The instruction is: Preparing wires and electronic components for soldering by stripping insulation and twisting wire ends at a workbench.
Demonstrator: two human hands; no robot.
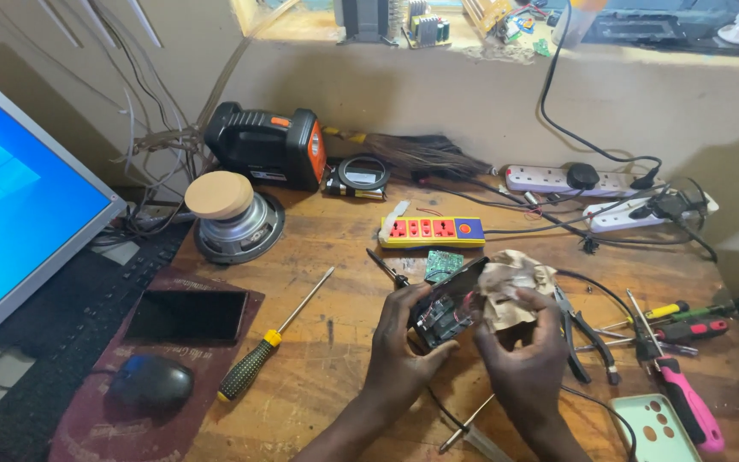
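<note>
Leftmost, a monitor [19,205] with a lit blue screen stands at the edge of the wooden surface [335,248]. Beside it, a dark mat [87,419] carries a black mouse [151,381] and a black phone [186,315] lying flat. A speaker driver [237,221] sits behind them, with a black-and-orange lamp [268,145] further back. A screwdriver with a black-and-yellow handle [250,368] lies diagonally near the mat.

At centre, the left hand [404,342] holds an opened electronic device [448,301] tilted above the surface, fingers curled around its lower edge. The right hand [523,342] pinches a crumpled brown cloth [513,287] against the device's right side. A yellow power strip [432,231] lies behind the hands.

Rightward lie pliers [588,334], a pink-handled tool [686,402] and a pale green phone case [656,428].
</note>
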